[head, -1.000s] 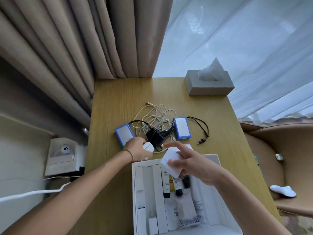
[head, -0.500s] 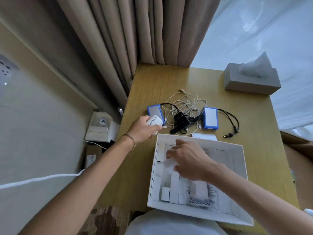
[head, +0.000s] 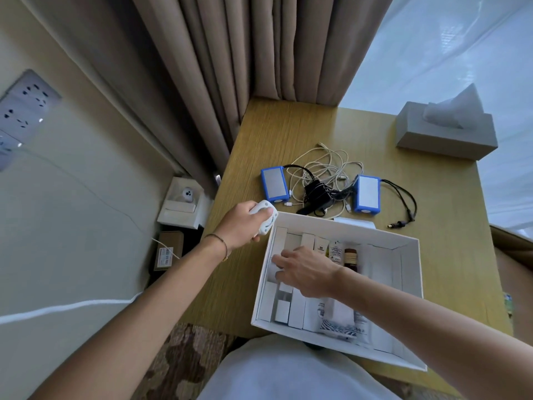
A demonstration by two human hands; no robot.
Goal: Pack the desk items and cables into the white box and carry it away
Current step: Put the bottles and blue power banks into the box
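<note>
Sitting on the desk, white box (head: 403,241) has right hand (head: 305,269) inside.

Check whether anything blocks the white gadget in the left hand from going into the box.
Nothing visible blocks it. The left hand holds the gadget right at the box's far-left corner. The right hand is inside, over the left compartments; the right side looks free.

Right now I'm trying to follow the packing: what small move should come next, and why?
Probably bring the left hand rightward over the box rim and set its white gadget inside. It hovers just outside the corner, while the right hand is busy inside among the packets.
</note>
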